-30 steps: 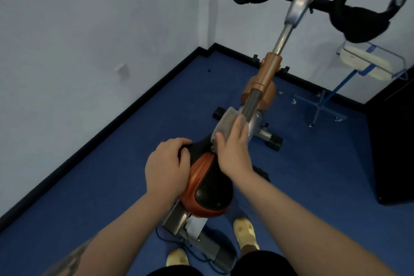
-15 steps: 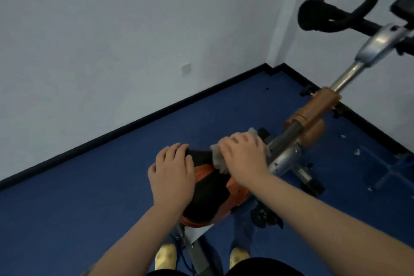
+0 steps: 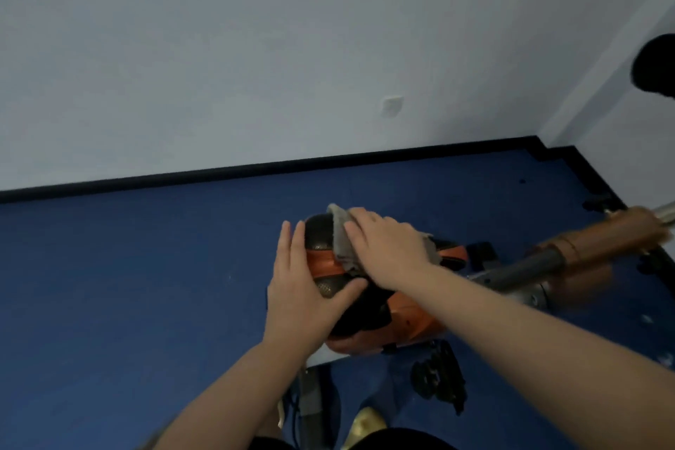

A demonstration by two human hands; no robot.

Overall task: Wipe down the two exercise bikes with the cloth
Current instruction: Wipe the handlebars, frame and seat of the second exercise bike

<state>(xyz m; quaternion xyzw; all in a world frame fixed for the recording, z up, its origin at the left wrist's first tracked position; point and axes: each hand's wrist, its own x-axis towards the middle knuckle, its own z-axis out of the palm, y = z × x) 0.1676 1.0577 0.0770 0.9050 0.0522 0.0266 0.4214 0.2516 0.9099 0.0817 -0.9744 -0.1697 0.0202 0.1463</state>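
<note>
Grey and crumpled, the small wiping cloth (image 3: 341,241) lies under my right hand (image 3: 385,248) on top of the black-and-orange padded bike saddle (image 3: 369,289); the fingers lie flat and pressing, not curled round it, so the cloth is pinned rather than grasped, and most of it is hidden beneath the palm. I see only a strip at the fingertips and a frayed edge by the wrist. My left hand (image 3: 303,289) rests against the saddle's near side with fingers straight and the thumb spread across the black mesh, holding nothing. The hands cover much of the saddle, and the forearms hide its rear.

To the right, the grey metal frame tube with orange plastic collar (image 3: 569,259) runs toward the edge and is smeared by motion blur; I cannot make out its joints. A black rounded handlebar end (image 3: 653,73) is cut off at the right border. Below the saddle, a black pedal (image 3: 440,380) and the seat post (image 3: 310,398) sit in shadow, details unclear. A yellowish slipper toe (image 3: 365,420) peeks out on the blue floor (image 3: 128,285). A small white wall plate (image 3: 392,106) sits on the pale wall.
</note>
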